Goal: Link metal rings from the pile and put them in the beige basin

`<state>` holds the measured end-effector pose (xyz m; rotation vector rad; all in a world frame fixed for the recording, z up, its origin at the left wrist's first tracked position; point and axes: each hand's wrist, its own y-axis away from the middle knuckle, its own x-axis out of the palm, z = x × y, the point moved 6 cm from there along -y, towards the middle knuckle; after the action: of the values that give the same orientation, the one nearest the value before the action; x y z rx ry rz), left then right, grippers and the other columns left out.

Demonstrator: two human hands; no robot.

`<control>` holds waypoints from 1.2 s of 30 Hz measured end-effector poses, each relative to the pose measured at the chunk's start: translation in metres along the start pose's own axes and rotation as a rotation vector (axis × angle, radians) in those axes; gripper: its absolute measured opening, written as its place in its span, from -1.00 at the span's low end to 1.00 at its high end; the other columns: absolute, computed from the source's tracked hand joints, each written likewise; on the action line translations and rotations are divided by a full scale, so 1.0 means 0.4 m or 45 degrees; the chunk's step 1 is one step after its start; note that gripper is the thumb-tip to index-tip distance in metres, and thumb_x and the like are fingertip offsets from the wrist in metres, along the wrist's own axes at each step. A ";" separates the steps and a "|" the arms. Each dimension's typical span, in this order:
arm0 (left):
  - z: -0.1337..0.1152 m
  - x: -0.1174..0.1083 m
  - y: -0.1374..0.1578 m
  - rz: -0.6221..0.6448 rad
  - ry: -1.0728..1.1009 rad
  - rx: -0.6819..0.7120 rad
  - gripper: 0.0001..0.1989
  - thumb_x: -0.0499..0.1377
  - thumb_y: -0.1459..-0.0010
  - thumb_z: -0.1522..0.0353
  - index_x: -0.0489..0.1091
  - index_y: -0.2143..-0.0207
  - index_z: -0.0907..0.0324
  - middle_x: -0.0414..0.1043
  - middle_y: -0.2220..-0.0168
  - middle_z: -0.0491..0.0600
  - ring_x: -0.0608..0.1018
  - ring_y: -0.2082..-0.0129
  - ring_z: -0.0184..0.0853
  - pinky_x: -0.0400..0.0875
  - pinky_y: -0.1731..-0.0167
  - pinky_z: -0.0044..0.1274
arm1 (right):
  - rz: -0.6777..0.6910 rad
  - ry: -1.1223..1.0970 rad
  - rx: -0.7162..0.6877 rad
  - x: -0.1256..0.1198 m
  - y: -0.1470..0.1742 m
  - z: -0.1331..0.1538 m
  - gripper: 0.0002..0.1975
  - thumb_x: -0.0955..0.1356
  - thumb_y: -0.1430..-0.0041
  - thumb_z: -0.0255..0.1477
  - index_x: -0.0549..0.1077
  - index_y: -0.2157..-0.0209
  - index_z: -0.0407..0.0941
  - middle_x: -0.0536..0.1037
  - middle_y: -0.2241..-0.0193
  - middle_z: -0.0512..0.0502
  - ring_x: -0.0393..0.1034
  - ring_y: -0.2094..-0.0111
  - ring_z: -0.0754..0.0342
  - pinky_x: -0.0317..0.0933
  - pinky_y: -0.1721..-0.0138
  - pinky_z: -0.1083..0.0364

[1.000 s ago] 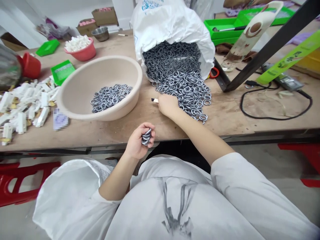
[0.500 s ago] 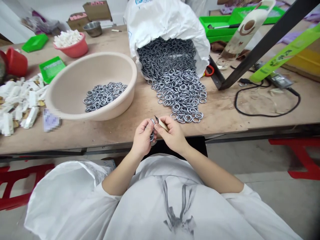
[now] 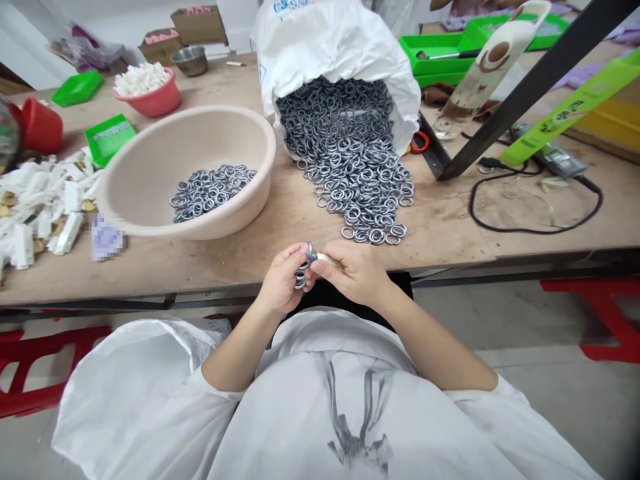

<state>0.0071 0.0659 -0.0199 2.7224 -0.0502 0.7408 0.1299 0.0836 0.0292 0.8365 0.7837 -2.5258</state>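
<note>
My left hand (image 3: 281, 283) is closed on a few grey metal rings (image 3: 300, 279), one standing upright at the fingertips. My right hand (image 3: 364, 275) grips a pointed tool (image 3: 327, 260) with a pale handle, its dark tip against the upright ring. Both hands meet just over the table's front edge. Beyond them a heap of rings (image 3: 357, 177) spills onto the table from a white sack (image 3: 335, 50) lying on its side. To the left stands a beige basin (image 3: 135, 180) with more rings (image 3: 215, 192) in its bottom.
White plastic pieces (image 3: 67, 230) lie at the left, near green trays (image 3: 111, 139) and a red bowl (image 3: 150, 100). A dark metal post (image 3: 500, 107) slants up at the right, beside a black cable (image 3: 530, 230) and a transparent bottle (image 3: 475, 87). Red stools (image 3: 615, 320) stand below.
My right hand has turned over, bringing the tool's tip left onto the ring. The left hand has shifted slightly left and shows more of its rings. The view has moved a little.
</note>
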 end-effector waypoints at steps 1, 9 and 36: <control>0.000 0.000 0.002 0.000 -0.007 -0.005 -0.65 0.37 0.04 0.16 0.32 0.43 0.19 0.22 0.72 -0.23 0.26 0.75 -0.52 0.09 0.77 -0.69 | 0.008 0.012 -0.005 -0.001 -0.001 0.002 -0.46 0.20 -0.36 -0.04 0.37 0.54 -0.14 0.30 0.60 0.05 0.14 0.54 0.19 -0.08 0.44 0.14; -0.002 -0.002 0.012 0.044 -0.065 0.028 -0.60 0.37 0.03 0.12 0.28 0.49 0.18 0.19 0.71 -0.22 0.23 0.74 -0.54 0.08 0.75 -0.68 | 0.087 0.029 0.010 0.007 -0.003 -0.002 -0.50 0.25 -0.32 -0.10 0.32 0.59 -0.11 0.29 0.64 0.07 0.07 0.58 0.20 -0.12 0.46 0.14; -0.014 -0.032 -0.026 -0.068 0.087 0.000 -0.54 0.44 0.10 0.13 0.32 0.36 0.21 0.38 0.47 -0.16 0.35 0.64 -0.58 0.04 0.76 -0.75 | 0.148 -0.739 0.245 0.043 -0.111 -0.076 -0.79 0.29 -0.29 -0.28 0.36 0.36 -0.11 0.46 0.45 0.02 0.36 0.39 0.12 0.24 0.28 0.12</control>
<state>-0.0055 0.0767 -0.0248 2.6852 0.0375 0.8176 0.1080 0.1338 0.0150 0.1603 0.2965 -2.5594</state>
